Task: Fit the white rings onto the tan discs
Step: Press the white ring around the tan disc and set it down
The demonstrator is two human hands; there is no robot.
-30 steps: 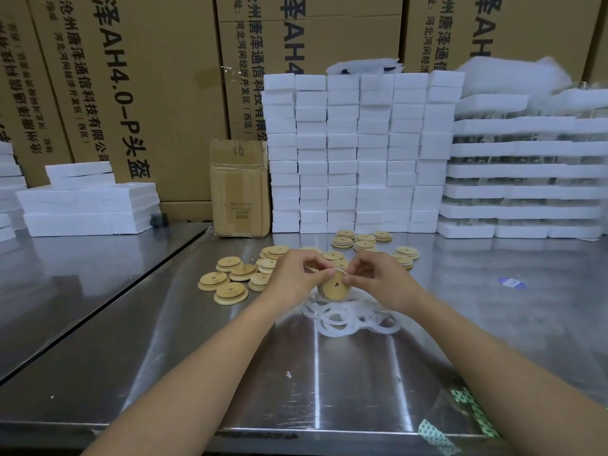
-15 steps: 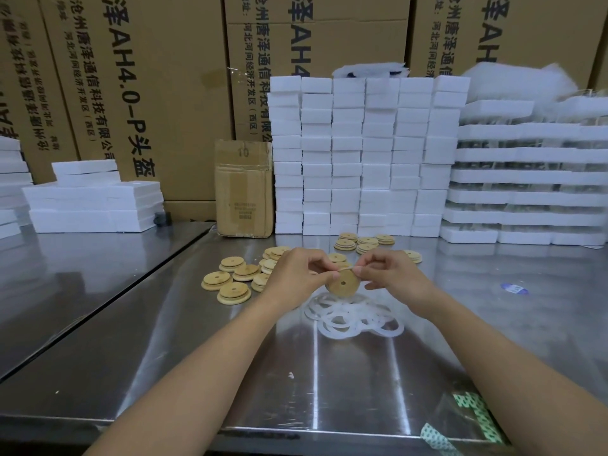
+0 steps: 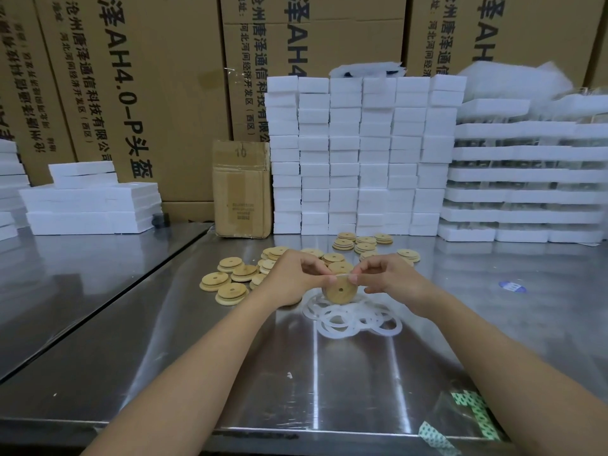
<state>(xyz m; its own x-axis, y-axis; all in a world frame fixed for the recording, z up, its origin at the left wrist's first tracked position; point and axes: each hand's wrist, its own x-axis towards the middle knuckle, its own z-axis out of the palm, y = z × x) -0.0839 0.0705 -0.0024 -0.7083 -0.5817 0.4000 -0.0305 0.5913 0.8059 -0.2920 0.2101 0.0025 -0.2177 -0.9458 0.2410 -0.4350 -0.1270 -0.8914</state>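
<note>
The left hand [image 3: 296, 279] and the right hand [image 3: 390, 279] are meeting above the middle of the bench [image 3: 197, 373]. Each is pinching, with thumb and forefinger, the top rim of one tan disc [image 3: 340, 292], which is standing on edge with its holed face toward the camera. A thin white ring [image 3: 342, 275] is showing along that rim between the fingertips; how far round it is seated I cannot tell. Just beneath the hands, a heap of loose rings [image 3: 357, 320] is lying on the steel. Spare discs [image 3: 230, 281] are lying scattered to the left and on toward the far edge.

At the far edge a small cardboard box [image 3: 241, 189] is standing taped shut, its contents hidden. Beside it, foam blocks [image 3: 362, 153] are rising in neat columns, with foam trays [image 3: 526, 174] stacked toward the far right corner and foam slabs [image 3: 88, 205] on the left. Printed cartons [image 3: 131, 77] are walling the room behind. A blue sticker [image 3: 511, 286] is lying at the right, and green-patterned tape [image 3: 470, 413] near the front right corner.
</note>
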